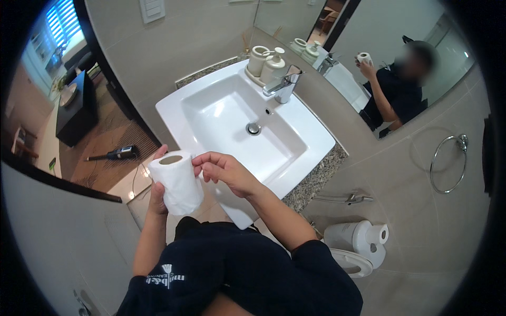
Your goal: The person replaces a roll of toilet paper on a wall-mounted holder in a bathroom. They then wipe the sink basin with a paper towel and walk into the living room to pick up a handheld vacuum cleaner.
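Observation:
A white toilet paper roll [180,189] stands nearly upright in my left hand [158,199], its cardboard core facing up. My left thumb presses on the near side, and fingertips show behind the top rim. My right hand [229,173] is at the roll's right edge with bent fingers, the fingertips at the paper. Whether they pinch a loose end cannot be made out. Both hands are in front of a white washbasin [170,114], near its front left corner.
A chrome faucet [290,85], a soap dispenser [272,69] and a cup [258,61] stand at the basin's back. The mirror [419,23] reflects a person. At right are a towel ring [434,166], a toilet [352,258] and another paper roll [377,234]. A dark doorframe [114,87] stands left.

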